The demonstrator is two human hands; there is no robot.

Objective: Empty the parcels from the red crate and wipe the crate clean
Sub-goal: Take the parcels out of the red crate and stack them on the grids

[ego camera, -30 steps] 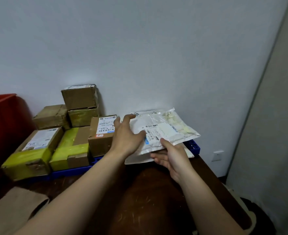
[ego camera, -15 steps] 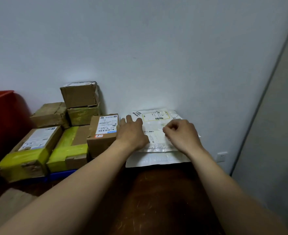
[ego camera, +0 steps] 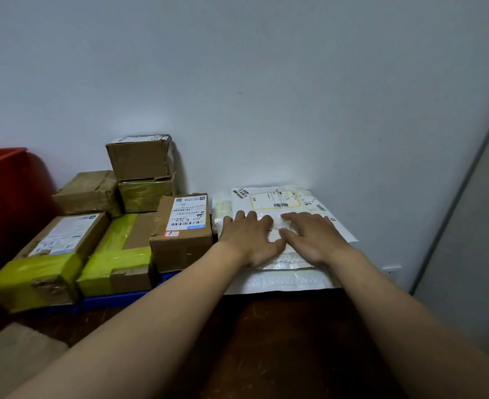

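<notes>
Against the wall [ego camera: 266,96], left hand [ego camera: 247,240] and newly uncurled right hand [ego camera: 315,240] press the mailer [ego camera: 269,200], fingers spread.

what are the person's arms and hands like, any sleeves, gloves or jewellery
Bare throughout. The left forearm and right forearm show no sleeves anywhere in view. The left hand and right hand have no gloves, and no rings, watch or wristbands can be seen.

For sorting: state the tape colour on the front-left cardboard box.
Yellow-green tape on the brown cardboard box, seen in the head view.
</notes>
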